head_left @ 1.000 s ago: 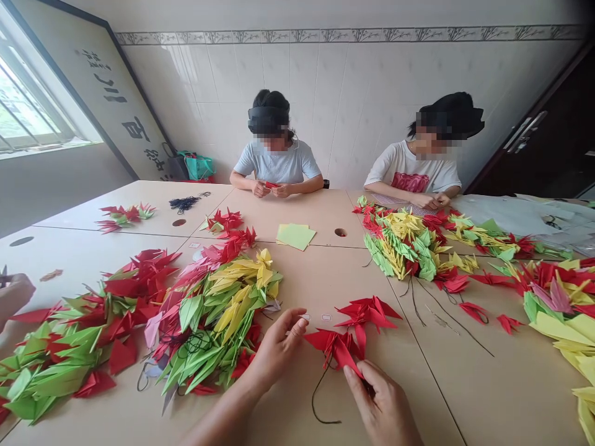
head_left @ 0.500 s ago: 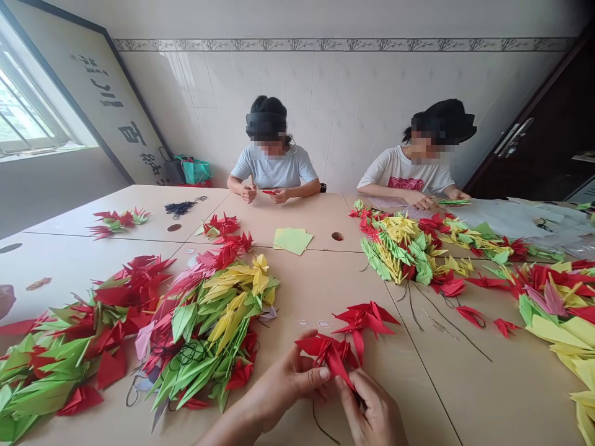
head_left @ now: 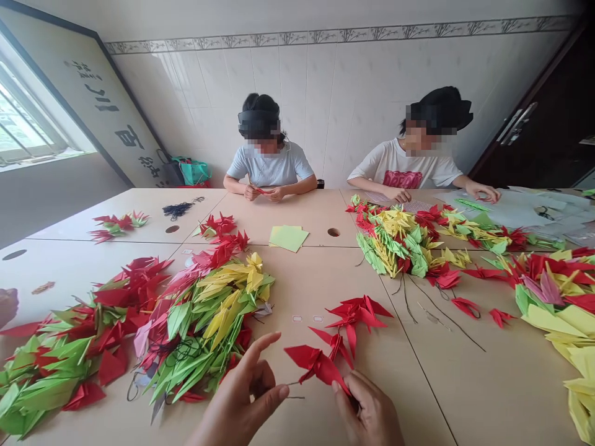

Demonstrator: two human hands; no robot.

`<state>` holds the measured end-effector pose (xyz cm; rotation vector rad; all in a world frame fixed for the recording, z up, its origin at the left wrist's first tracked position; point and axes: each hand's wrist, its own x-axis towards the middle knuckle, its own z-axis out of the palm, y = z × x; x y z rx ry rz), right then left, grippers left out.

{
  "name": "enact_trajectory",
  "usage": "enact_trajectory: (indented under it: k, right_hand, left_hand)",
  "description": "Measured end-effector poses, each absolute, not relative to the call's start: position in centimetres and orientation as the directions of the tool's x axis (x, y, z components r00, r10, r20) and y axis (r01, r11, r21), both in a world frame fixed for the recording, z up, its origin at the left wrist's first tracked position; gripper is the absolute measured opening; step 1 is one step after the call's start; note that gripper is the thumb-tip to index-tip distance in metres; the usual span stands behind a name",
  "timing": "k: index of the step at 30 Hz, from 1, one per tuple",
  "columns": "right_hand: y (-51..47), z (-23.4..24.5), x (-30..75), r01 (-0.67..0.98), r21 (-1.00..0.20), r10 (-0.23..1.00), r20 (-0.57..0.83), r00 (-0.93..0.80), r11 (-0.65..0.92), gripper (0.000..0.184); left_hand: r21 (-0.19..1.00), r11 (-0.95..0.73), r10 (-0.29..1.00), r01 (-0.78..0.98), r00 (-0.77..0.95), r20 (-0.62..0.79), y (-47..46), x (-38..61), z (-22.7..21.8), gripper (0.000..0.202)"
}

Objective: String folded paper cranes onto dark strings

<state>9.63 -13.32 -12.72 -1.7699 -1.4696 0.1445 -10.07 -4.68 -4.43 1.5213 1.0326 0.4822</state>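
Note:
My right hand (head_left: 367, 409) pinches the wing of a red folded-paper crane (head_left: 318, 365) between thumb and fingers. A thin dark cord (head_left: 294, 383) runs from that crane to my left hand (head_left: 248, 390), whose thumb and bent fingers close on it while the index finger points out. A short cord end (head_left: 295, 397) shows just below. Just beyond, another red crane (head_left: 335, 344) lies close to the held one, and more joined red cranes (head_left: 357, 314) rest on the table (head_left: 297, 282).
Heaps of green, red and yellow cranes (head_left: 218, 322) lie left; more heaps (head_left: 400, 238) lie right, trailing cords. Square paper sheets (head_left: 288, 238) and a black cord bundle (head_left: 177, 210) are farther back. Two people sit opposite, one in light blue (head_left: 269, 167), one in white (head_left: 404, 164).
My left hand has drawn back left from the crane, its index finger now lifted and the cord stretched sideways. The person in white has moved a hand right, and green paper now lies on the table.

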Motion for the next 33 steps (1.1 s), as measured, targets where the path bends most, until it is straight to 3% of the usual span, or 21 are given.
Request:
enact_trajectory:
  k: [8,12,18,23,26,33]
  right_hand:
    - [-13.4,-12.9,10.0,0.828,-0.560,0.875,0.388,0.291,-0.028,0.036]
    - [-13.5,-13.0,9.8,0.851,-0.525,0.887,0.391,0.247,-0.005,0.038]
    - [-14.7,-11.4,10.7,0.856,-0.508,0.913,0.387,0.128,0.096,0.046]
    - [-14.3,-8.6,17.2,0.881,-0.472,0.877,0.407,0.255,-0.037,0.033]
    - [-12.3,-8.5,21.4,0.897,-0.427,0.843,0.436,0.316,-0.116,0.033]
    - [-6.3,-11.3,23.2,0.936,-0.346,0.915,0.352,0.196,-0.068,0.027]
  left_hand:
    - [0.916,0.142,0.938,0.375,0.245,-0.245,-5.9,-14.3,-4.9,0.062]
    - [0.892,0.099,0.943,0.441,0.246,-0.226,-5.8,-14.8,-4.9,0.062]
    - [0.825,-0.002,0.938,0.565,0.287,-0.195,-6.5,-14.3,-6.7,0.046]
    - [0.796,-0.077,0.961,0.600,0.256,-0.100,-7.2,-15.8,-9.7,0.038]
    - [0.767,-0.095,0.980,0.634,0.195,-0.040,-7.2,-16.3,-11.0,0.035]
    - [0.708,-0.154,0.981,0.689,0.193,0.026,-6.6,-14.8,-10.8,0.027]
